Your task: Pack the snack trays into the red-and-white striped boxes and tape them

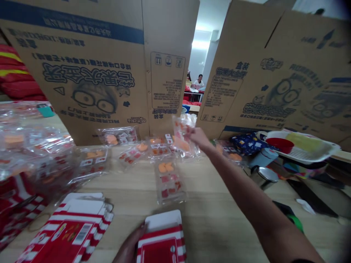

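Note:
My left hand (131, 245) is closed on the left edge of a red-and-white striped carton (162, 243) at the bottom of the view; its white flap points away from me. Stretched far forward, my right hand (196, 136) pinches a clear plastic packet (179, 128) with orange and reddish pieces, slightly blurred and raised above other packets by the cardboard. Between the hands, another clear packet (170, 182) lies flat, showing orange pieces at its top and red ones below. A stack of flat striped cartons (74, 230) rests left of my left hand.
Tall cardboard sheets (109, 73) wall off the table's far side. Clear packets (33, 153) pile up at left, and several more lie along the cardboard. On the right stand a white basket (315, 148), a red bowl (279, 145) and a metal-lidded cup (264, 176). A person (197, 84) sits beyond the gap.

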The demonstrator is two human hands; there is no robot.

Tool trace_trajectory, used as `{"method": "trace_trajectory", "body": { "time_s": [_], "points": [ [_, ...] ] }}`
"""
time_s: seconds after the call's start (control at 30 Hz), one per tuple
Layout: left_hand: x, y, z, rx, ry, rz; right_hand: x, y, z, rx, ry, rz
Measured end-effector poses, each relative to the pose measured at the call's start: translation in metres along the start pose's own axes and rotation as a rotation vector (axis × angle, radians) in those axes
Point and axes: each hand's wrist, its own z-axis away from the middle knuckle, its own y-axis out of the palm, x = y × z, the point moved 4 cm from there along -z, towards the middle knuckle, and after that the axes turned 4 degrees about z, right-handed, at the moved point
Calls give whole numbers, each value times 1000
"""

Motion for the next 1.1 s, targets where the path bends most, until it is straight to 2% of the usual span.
{"method": "trace_trajectory", "body": {
  "time_s": [0.07,0.13,0.27,0.33,0.43,0.5,0.57,0.67,0.73,0.8,0.9,1.0,1.1],
  "points": [
    [0,12,10,21,29,-30,3,-41,28,-53,-2,-197],
    [-3,20,15,14,85,-74,3,-74,65,-93,-2,-360],
    [1,28,27,7,168,-167,-3,-116,142,-140,-2,-604],
    [4,34,37,19,211,-230,-9,-132,176,-162,11,-586],
    [5,48,57,34,309,-361,-24,-144,219,-209,116,-313],
    [3,60,68,40,412,-451,-32,-134,244,-208,219,-93],
    [3,72,75,64,491,-524,-37,-105,266,-157,309,85],
    [13,84,77,113,495,-573,-41,-47,289,-1,397,228],
    [23,84,76,118,448,-579,-48,-22,296,130,426,255],
    [37,83,74,109,381,-580,-62,-18,294,225,443,259],
    [68,87,62,147,247,-552,-92,-38,284,281,514,279],
    [103,107,38,218,163,-504,-118,-45,285,363,585,237],
    [124,130,15,249,157,-473,-129,-33,301,409,566,55]
  ]
}}
